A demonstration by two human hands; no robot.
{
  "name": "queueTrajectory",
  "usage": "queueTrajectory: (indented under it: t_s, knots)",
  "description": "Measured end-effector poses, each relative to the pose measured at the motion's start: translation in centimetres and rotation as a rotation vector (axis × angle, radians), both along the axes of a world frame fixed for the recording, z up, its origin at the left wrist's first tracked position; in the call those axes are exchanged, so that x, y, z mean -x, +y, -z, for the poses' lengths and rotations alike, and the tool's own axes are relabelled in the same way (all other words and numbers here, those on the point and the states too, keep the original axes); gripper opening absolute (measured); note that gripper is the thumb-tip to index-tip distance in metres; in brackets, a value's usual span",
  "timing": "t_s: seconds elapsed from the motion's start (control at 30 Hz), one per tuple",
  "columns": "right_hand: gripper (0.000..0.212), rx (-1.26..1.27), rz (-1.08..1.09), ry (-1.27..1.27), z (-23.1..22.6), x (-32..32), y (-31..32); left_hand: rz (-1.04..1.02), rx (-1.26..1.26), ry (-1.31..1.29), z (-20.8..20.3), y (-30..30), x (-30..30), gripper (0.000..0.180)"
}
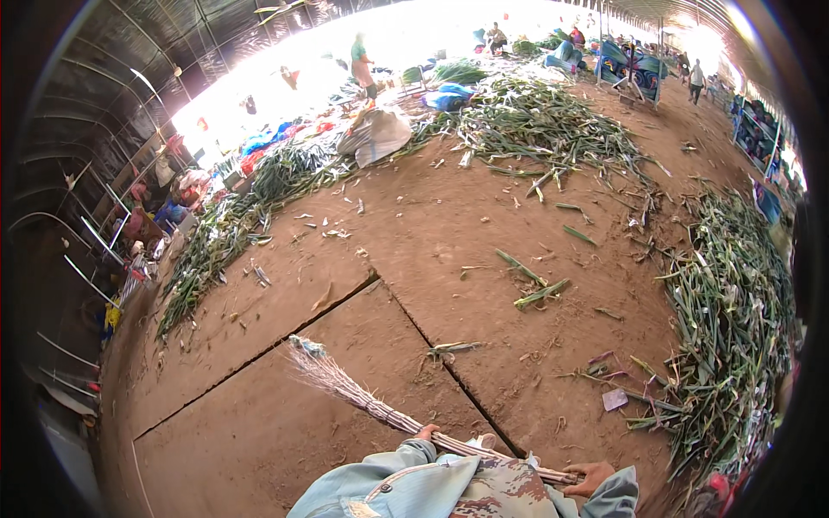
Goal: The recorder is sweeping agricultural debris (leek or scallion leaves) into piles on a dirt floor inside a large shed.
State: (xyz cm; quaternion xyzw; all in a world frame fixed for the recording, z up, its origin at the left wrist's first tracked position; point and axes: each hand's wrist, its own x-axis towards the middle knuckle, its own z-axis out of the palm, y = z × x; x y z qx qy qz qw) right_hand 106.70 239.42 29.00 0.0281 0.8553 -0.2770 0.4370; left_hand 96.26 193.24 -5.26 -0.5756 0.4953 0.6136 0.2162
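A long twig broom lies slantwise across the front of my body, its brushy end pointing to the far left. Something pale blue-green is caught at the tip of its bristles. My left hand is closed around the bound stems near the middle. At the right end of the handle, my right hand grips with its fingers curled round; part of that grip is hard to see. Below the bristles is the brown dirt floor, and the broom seems held above it.
Heaps of green onion leaves lie at the right, far middle and left. Loose stalks and scraps dot the floor, which dark grooves cross. A person stands far off; loaded racks stand at back right.
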Motion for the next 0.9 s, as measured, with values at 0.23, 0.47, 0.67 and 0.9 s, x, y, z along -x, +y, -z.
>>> queueTrajectory:
  t_s: [0.23,0.47,0.67,0.9]
  knots:
    - [0.069,0.004,-0.006,0.010,0.9,-0.4,0.2,0.009,-0.064,0.044,0.0,-0.5,-0.2,0.030]
    - [0.072,0.011,0.038,-0.011,2.2,-1.3,0.7,0.118,0.105,0.054,-3.5,1.0,-0.6,0.051]
    - [0.073,0.045,0.037,0.021,0.9,-1.6,1.0,0.087,-0.293,0.040,-1.2,-0.1,-0.5,0.033]
    - [0.076,-0.026,0.049,-0.035,-1.7,-3.9,7.0,0.305,-0.197,0.111,-1.3,8.2,-0.8,0.024]
